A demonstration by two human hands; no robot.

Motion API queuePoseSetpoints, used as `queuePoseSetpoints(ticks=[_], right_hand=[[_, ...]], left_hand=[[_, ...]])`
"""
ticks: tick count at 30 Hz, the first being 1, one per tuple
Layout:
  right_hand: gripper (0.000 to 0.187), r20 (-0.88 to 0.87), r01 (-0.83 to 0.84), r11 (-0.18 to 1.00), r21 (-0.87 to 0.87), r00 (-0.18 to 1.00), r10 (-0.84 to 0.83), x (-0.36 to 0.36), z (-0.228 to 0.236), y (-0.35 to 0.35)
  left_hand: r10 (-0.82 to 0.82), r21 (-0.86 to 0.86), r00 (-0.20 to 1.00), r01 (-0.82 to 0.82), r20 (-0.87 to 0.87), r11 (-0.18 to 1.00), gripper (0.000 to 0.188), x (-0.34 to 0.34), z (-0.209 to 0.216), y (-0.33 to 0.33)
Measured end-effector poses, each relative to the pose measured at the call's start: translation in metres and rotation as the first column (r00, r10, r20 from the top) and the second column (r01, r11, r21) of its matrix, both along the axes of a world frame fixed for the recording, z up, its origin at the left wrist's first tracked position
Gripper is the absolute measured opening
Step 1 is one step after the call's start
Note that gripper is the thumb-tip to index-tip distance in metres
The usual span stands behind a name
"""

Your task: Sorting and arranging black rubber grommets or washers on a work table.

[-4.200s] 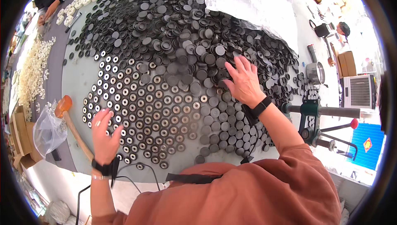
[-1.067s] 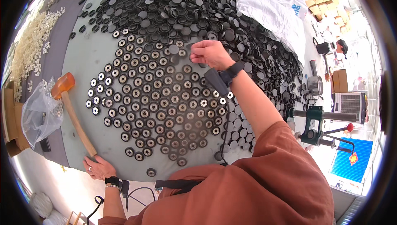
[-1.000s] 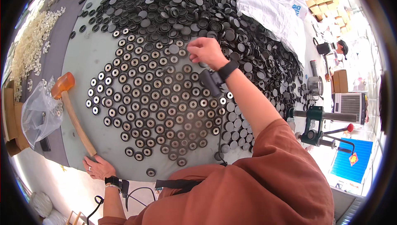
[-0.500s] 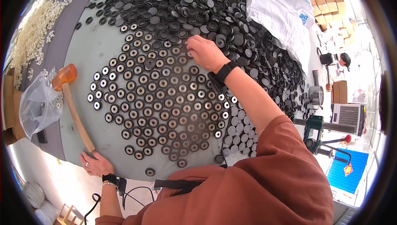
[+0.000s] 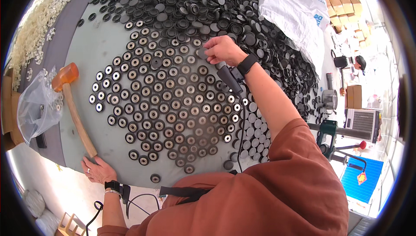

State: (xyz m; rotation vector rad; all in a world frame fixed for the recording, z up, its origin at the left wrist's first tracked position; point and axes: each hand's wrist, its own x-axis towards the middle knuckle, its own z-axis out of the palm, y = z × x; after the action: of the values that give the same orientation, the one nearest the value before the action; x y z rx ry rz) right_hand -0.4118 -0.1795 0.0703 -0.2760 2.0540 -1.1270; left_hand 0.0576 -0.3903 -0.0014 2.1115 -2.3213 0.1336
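Note:
My right hand pinches a dark round cap between thumb and fingers, at the upper edge of the laid-out wheels. Rows of black wheels with metal bearing centres lie flat across the middle of the table. Just beyond the hand spreads a large heap of loose black caps. At the near left table edge my left hand rests with its fingers spread, holding nothing. Its fingertips are close to the end of the wooden handle of a mallet with an orange head.
A clear plastic bag lies left of the mallet, near a pile of whitish plastic pieces. White sacking covers part of the heap at the far right. Grey caps sit near my right elbow. A green hand press stands to the right.
My right hand has shifted slightly right and turned; the dark cap now shows in its fingers. The left hand stays at the table edge. The whole view has shifted a little.

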Motion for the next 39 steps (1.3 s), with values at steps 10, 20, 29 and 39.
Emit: queuePoseSetpoints(ticks=[10, 20, 29, 39], right_hand=[[0.019, -0.050, -0.037, 0.983, 0.177, 0.998, 0.046, -0.004, -0.002, -0.020], [0.034, 0.027, -0.400, 0.776, 0.488, 0.895, 0.445, -0.045, -0.010, -0.028], [0.043, -0.156, -0.363, 0.692, 0.624, 0.810, 0.565, -0.041, -0.013, -0.022], [0.022, -0.769, -0.473, 0.821, 0.318, 0.379, 0.516, 0.078, -0.030, -0.087]], left_hand=[[-0.007, -0.017, 1.000, 0.007, 0.001, 1.000, 0.054, 0.003, -0.003, 0.000], [-0.003, 0.001, 1.000, 0.003, -0.006, 1.000, 0.056, -0.002, 0.001, 0.001], [0.005, -0.032, 1.000, -0.005, 0.010, 0.999, 0.056, -0.001, 0.001, 0.001], [-0.018, -0.015, 0.999, 0.018, -0.034, 1.000, 0.054, -0.006, 0.005, 0.003]])
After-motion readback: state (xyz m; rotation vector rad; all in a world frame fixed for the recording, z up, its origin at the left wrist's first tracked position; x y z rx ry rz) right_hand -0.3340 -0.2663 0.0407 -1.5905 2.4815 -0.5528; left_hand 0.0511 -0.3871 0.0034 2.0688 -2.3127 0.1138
